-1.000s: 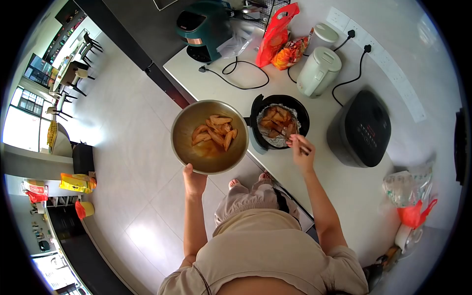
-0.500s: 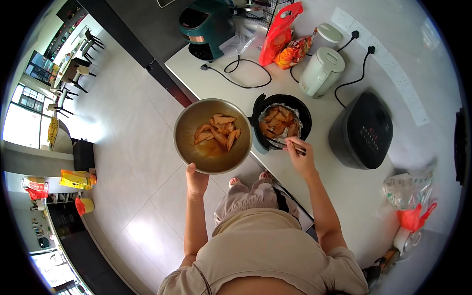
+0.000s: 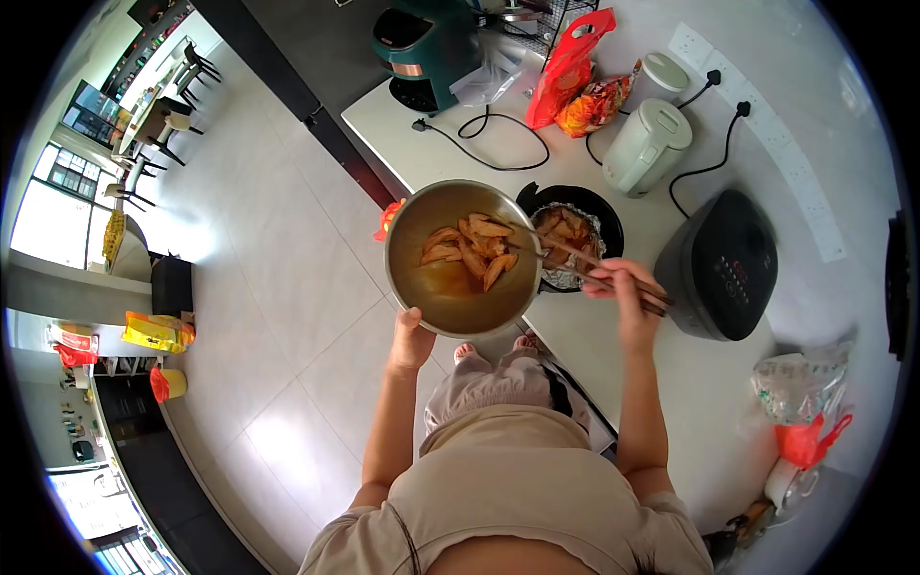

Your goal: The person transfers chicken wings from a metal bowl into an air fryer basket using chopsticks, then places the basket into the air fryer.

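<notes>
My left hand [image 3: 411, 337] grips the near rim of a round metal bowl [image 3: 407, 278]. Inside the bowl lie several pieces of brownish meat [image 3: 471, 251] with some sauce below them. A pair of chopsticks [image 3: 579, 257] is held in my right hand [image 3: 628, 292], and their tips reach over the bowl's right side to the meat. Whether the tips pinch a piece is hard to tell. Partly behind the bowl and chopsticks stands a black basket [image 3: 613, 222] lined with foil [image 3: 596, 228], with more meat pieces in it.
On the white counter [image 3: 685, 402] are a black rice cooker [image 3: 724, 264], a light green kettle [image 3: 648, 147], a red bag [image 3: 572, 72], a green appliance [image 3: 426, 57] and a loose black cable [image 3: 498, 165]. Clear plastic bags [image 3: 800, 383] lie at the right.
The bowl has moved right, now overlapping the edge of the black basket. My right hand has brought the chopsticks from the basket to the meat in the bowl. The view has shifted slightly.
</notes>
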`<action>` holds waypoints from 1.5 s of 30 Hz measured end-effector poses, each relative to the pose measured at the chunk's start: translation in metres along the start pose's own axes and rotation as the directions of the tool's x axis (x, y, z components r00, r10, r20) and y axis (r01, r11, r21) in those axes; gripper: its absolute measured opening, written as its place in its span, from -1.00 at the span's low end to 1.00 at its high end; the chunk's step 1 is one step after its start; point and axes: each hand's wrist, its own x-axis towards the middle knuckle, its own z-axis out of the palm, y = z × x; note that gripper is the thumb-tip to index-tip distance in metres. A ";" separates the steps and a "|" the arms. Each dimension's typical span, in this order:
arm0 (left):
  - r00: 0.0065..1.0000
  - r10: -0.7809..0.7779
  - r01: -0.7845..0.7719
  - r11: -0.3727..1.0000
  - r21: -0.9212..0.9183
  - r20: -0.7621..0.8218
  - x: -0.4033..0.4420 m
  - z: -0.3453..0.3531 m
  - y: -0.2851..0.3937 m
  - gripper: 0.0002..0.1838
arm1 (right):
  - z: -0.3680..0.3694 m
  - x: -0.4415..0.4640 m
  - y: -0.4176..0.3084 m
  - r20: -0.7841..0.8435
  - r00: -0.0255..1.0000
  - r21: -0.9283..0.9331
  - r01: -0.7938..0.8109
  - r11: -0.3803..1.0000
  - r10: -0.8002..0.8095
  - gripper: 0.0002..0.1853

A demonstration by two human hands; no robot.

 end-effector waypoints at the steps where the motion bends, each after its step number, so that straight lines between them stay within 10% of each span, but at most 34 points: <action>1: 1.000 -0.013 0.013 1.000 -0.003 0.010 0.001 0.002 -0.001 -0.08 | 0.008 0.001 0.000 0.066 0.997 0.001 -0.042 0.999 0.042 -0.74; 19: 0.993 -0.099 0.099 0.995 -0.002 0.063 0.003 0.010 -0.016 -0.03 | -0.012 0.015 0.025 -0.131 0.961 0.229 -0.210 0.951 0.244 -0.74; 31: 0.996 -0.054 0.053 0.999 0.011 0.067 0.001 0.025 -0.012 -0.07 | -0.003 0.015 0.017 0.136 0.874 -0.001 -0.470 0.883 0.466 -0.74; 45: 0.998 -0.061 0.061 0.997 -0.037 -0.006 -0.002 0.021 -0.011 -0.07 | -0.002 0.003 -0.017 0.035 0.991 -0.126 -0.121 0.985 0.126 -0.74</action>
